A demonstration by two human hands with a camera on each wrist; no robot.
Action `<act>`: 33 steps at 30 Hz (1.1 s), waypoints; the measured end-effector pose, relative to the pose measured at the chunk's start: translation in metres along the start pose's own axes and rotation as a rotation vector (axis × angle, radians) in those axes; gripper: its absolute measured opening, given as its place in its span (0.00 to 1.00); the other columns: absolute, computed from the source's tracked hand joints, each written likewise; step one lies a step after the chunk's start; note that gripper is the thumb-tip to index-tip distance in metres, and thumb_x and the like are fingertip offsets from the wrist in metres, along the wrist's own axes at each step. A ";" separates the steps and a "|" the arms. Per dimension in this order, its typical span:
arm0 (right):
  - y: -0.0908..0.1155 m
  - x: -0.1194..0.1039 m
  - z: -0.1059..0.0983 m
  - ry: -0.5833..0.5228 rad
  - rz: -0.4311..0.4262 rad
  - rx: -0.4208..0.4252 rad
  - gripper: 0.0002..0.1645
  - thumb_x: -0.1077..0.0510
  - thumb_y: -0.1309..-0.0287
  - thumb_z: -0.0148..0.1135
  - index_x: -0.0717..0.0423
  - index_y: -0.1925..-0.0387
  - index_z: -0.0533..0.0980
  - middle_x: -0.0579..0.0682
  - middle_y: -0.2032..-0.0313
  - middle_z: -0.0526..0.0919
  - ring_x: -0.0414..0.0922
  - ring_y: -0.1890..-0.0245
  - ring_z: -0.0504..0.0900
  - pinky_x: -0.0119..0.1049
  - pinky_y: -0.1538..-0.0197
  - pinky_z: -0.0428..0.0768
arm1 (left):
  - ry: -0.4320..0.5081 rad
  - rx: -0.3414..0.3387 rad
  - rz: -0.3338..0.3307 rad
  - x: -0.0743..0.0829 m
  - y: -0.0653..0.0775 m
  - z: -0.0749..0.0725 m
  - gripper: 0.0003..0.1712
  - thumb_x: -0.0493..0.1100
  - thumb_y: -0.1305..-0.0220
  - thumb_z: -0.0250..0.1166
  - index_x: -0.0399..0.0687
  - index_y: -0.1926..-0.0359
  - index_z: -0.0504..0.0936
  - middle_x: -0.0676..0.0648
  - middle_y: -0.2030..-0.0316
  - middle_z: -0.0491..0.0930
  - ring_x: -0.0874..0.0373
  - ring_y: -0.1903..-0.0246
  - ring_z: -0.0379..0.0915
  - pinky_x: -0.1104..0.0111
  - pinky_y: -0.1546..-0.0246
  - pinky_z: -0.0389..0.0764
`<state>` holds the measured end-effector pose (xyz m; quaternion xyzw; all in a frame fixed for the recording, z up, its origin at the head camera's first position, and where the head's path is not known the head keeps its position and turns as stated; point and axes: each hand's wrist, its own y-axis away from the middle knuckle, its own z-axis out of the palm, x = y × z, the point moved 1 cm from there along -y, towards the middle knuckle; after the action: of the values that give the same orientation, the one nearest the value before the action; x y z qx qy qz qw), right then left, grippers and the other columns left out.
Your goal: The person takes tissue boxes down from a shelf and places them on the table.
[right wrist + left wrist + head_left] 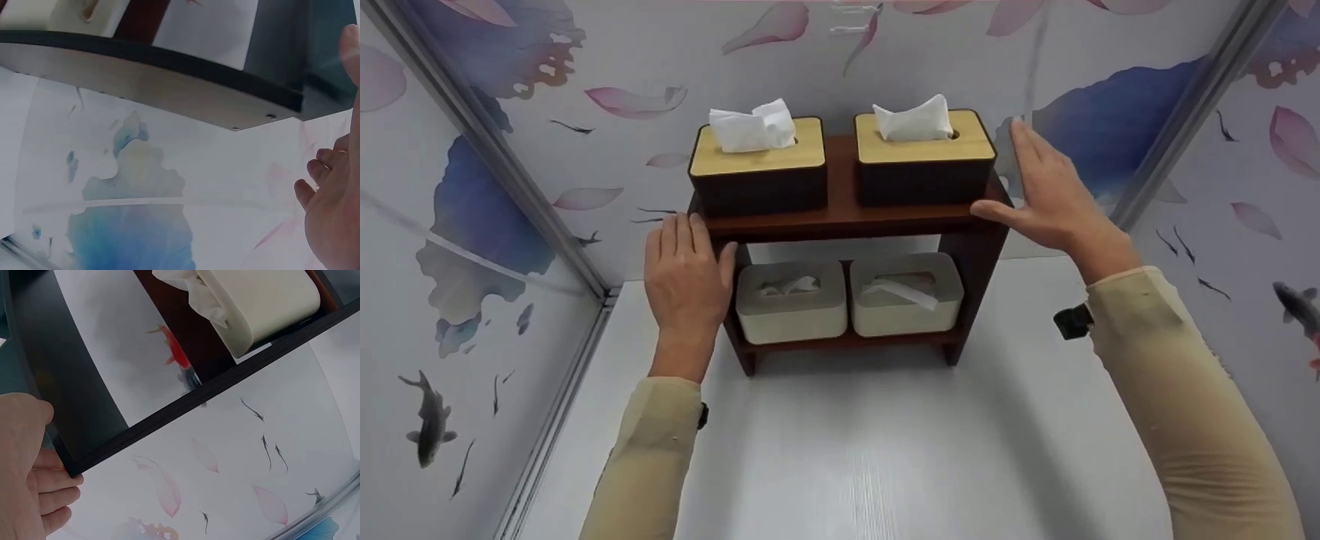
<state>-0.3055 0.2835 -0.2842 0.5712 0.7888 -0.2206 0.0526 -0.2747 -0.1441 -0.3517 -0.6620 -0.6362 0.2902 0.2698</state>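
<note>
A dark reddish-brown two-tier shelf stands against the back wall in the head view. My left hand touches its upper left corner, fingers extended along the side panel. In the left wrist view, that hand has its thumb and fingers at the shelf's corner. My right hand is at the upper right, fingers straight and thumb spread toward the top board. The right wrist view shows this hand beside the shelf's corner. Two black tissue boxes with wooden lids, left and right, sit on top.
On the lower tier are two cream tissue boxes, left and right. White panels with painted petals and fish enclose the left, back and right. A white tabletop extends in front of the shelf.
</note>
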 end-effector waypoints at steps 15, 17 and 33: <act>-0.052 -0.041 -0.015 0.069 0.015 -0.147 0.62 0.19 0.42 0.39 0.55 0.22 0.38 0.56 0.22 0.38 0.58 0.22 0.38 0.62 0.24 0.37 | -0.046 -0.016 0.002 0.003 0.001 0.000 0.36 0.59 0.30 0.56 0.32 0.37 0.72 0.35 0.39 0.76 0.44 0.37 0.70 0.57 0.30 0.65; -0.059 -0.043 -0.015 0.065 0.014 -0.172 0.62 0.19 0.42 0.38 0.55 0.22 0.39 0.57 0.22 0.38 0.59 0.22 0.37 0.62 0.24 0.37 | -0.053 -0.008 0.000 0.002 0.002 0.000 0.36 0.59 0.31 0.57 0.32 0.37 0.73 0.36 0.40 0.76 0.44 0.37 0.71 0.57 0.30 0.65; -0.074 -0.053 -0.013 0.042 0.008 -0.242 0.55 0.22 0.42 0.45 0.50 0.24 0.52 0.61 0.26 0.52 0.62 0.28 0.52 0.63 0.27 0.53 | -0.012 0.008 -0.011 0.001 0.004 0.003 0.36 0.57 0.32 0.59 0.32 0.36 0.71 0.35 0.39 0.75 0.43 0.36 0.70 0.57 0.28 0.63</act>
<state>-0.3534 0.2240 -0.2340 0.5684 0.8083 -0.1115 0.1056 -0.2745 -0.1436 -0.3567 -0.6554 -0.6403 0.2954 0.2703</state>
